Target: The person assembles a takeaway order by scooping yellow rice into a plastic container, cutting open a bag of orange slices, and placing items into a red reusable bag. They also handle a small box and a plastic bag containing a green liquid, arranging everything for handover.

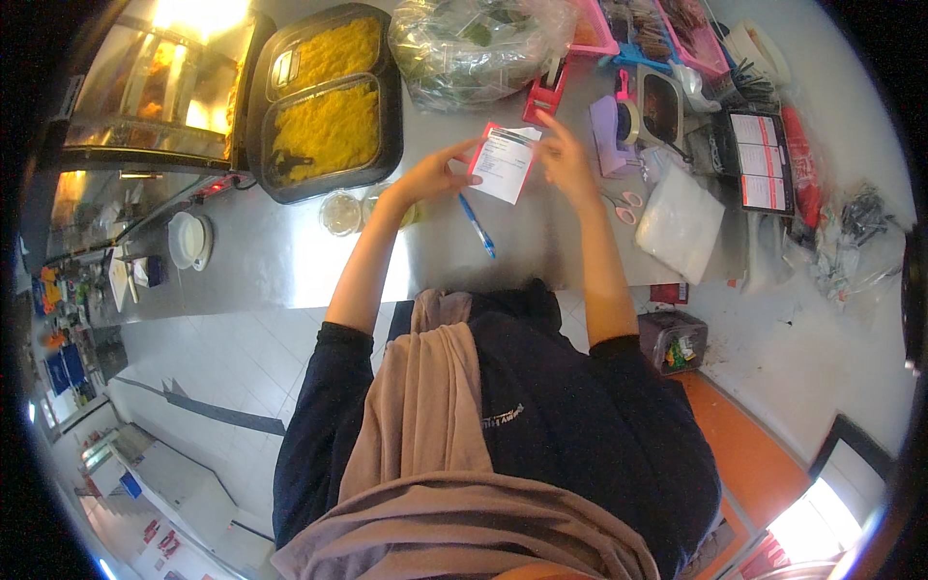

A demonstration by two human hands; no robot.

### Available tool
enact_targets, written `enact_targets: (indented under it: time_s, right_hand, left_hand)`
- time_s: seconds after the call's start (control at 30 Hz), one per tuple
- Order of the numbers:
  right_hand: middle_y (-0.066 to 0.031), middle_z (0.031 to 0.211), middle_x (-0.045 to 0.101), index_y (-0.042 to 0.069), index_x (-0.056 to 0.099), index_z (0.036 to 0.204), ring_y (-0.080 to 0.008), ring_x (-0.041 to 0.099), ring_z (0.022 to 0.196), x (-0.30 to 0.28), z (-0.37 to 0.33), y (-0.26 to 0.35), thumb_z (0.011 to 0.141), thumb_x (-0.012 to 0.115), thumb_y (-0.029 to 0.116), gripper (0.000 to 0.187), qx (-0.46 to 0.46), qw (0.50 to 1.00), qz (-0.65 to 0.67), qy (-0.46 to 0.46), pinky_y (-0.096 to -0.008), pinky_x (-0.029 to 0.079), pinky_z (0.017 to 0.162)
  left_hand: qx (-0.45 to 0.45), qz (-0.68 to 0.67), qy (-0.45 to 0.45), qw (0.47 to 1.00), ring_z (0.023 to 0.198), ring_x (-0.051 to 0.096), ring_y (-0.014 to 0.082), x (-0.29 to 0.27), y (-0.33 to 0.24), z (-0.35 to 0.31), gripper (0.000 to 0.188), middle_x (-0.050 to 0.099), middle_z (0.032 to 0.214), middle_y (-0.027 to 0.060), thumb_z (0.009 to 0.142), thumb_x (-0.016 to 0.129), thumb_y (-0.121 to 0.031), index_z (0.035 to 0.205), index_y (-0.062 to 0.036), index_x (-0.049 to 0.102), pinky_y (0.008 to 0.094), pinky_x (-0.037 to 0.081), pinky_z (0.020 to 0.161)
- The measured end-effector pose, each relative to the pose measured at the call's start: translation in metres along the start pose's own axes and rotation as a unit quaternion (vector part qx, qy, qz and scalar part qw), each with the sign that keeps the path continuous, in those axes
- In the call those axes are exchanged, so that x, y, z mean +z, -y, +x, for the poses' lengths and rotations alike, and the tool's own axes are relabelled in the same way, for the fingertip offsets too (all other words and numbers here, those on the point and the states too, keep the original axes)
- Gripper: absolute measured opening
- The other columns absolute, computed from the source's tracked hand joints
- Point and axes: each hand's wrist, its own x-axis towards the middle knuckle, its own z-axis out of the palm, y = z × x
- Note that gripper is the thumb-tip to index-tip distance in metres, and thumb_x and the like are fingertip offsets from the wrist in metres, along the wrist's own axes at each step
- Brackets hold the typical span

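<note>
A small white printed slip [509,170] with a red sheet or card behind its left and upper edge is held up over the steel counter. My left hand [435,176] pinches its left edge between thumb and fingers. At its upper right side is my right hand [568,162], the index finger stretched out and the other fingers loosely bent. I cannot tell whether this hand touches the slip. A blue pen [478,226] lies on the counter just below the slip. Beyond my right fingertips stands a red narrow device [547,91].
Black trays of yellow food [327,126] stand back left, beside a lit display case [155,87]. A large clear plastic bag [478,53] sits behind the slip. Pink scissors [626,207], a stack of clear bags [681,222] and a purple box [611,135] are at right.
</note>
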Motion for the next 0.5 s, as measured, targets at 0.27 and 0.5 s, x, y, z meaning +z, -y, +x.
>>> enact_targets:
  time_s: [0.27,0.5]
  right_hand:
    - [-0.0112,0.082,0.065,0.008,0.058,0.099,-0.0267,0.063,0.074,0.065,0.066,0.013,0.066,0.072,0.031,0.043,0.036,0.920,-0.357,0.155,-0.0402,0.049,0.062]
    - [-0.0082,0.074,0.063,0.009,0.051,0.079,-0.0260,0.063,0.072,0.065,0.053,0.015,0.059,0.077,0.044,0.049,-0.001,0.887,-0.458,0.065,-0.0393,0.046,0.061]
  left_hand:
    - [0.022,0.040,-0.063,0.997,0.089,0.055,0.0222,0.003,0.006,0.008,0.080,0.035,0.128,0.0150,0.069,0.077,-0.026,0.136,-0.0228,0.033,0.0333,0.047,0.083]
    - [0.047,0.041,-0.133,0.989,0.098,0.051,0.0300,0.014,0.006,0.005,0.080,0.033,0.125,0.0183,0.067,0.077,-0.022,0.134,-0.0203,0.034,0.0369,0.046,0.087]
